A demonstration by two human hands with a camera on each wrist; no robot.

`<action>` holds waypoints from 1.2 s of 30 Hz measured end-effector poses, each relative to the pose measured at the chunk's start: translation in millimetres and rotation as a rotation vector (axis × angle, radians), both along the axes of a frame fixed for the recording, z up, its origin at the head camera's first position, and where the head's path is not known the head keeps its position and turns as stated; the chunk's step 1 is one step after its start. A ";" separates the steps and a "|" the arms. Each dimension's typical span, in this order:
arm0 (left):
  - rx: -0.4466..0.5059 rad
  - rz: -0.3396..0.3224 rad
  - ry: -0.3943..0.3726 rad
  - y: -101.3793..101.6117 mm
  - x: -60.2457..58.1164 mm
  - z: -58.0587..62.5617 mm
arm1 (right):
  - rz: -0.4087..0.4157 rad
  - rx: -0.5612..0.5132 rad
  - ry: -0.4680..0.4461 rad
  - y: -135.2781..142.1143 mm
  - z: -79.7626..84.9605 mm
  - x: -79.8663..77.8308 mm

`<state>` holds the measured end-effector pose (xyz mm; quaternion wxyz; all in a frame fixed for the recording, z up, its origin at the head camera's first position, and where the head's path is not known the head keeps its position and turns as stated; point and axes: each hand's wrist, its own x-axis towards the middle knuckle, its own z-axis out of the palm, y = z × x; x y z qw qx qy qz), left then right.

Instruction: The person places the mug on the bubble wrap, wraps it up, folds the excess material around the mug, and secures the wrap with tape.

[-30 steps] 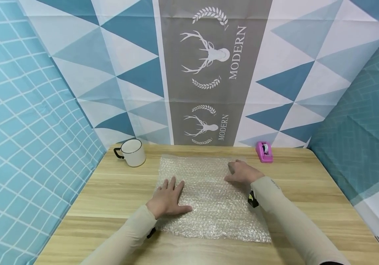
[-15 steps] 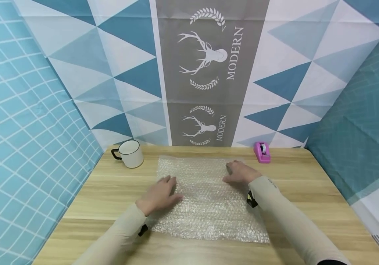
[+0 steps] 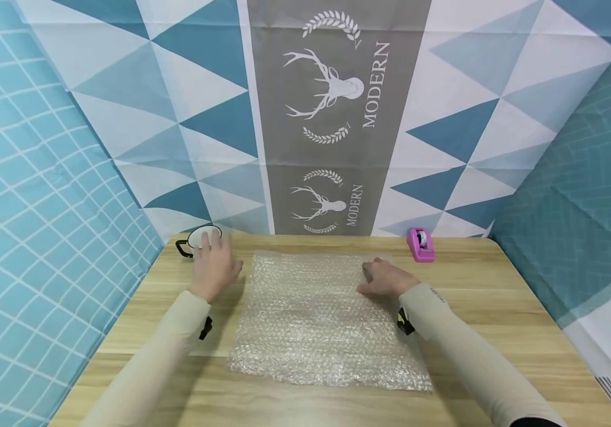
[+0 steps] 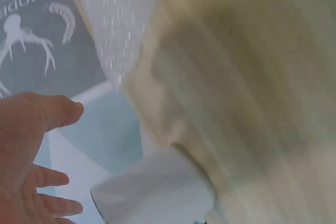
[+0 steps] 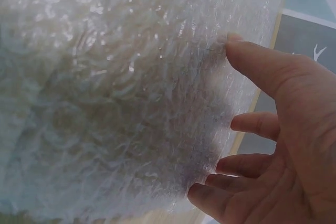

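Note:
My left hand reaches over the white enamel mug, fingers extended and overlapping it in the head view. The mug has a dark rim and a black handle; much of its body is hidden behind the hand there. In the left wrist view the thumb and fingers stand apart from each other, with the mug beyond them. A sheet of clear bubble wrap lies flat in the middle of the table. On its right side rests my right hand, thumb and fingers spread and fingertips at the plastic.
A pink tape dispenser with a roll in it stands at the back right of the wooden table. Patterned cloth hangs behind the table and along both sides.
My left hand has lifted off the bubble wrap and moved left and away from me, to the mug. The right hand has stayed on the wrap.

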<state>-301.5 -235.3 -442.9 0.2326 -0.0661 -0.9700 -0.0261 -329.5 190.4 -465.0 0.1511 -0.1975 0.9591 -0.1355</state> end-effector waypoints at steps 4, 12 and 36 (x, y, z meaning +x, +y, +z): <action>-0.015 0.037 0.000 -10.2 -10.7 10.5 | 0.005 0.026 0.012 -0.2 2.2 -1.0; 0.024 0.078 -0.170 -17.0 -30.2 26.6 | -0.005 0.041 -0.013 -0.2 2.1 -2.7; 0.030 0.036 -0.252 -19.5 -35.3 23.0 | -0.015 0.057 -0.017 -4.6 2.3 -3.0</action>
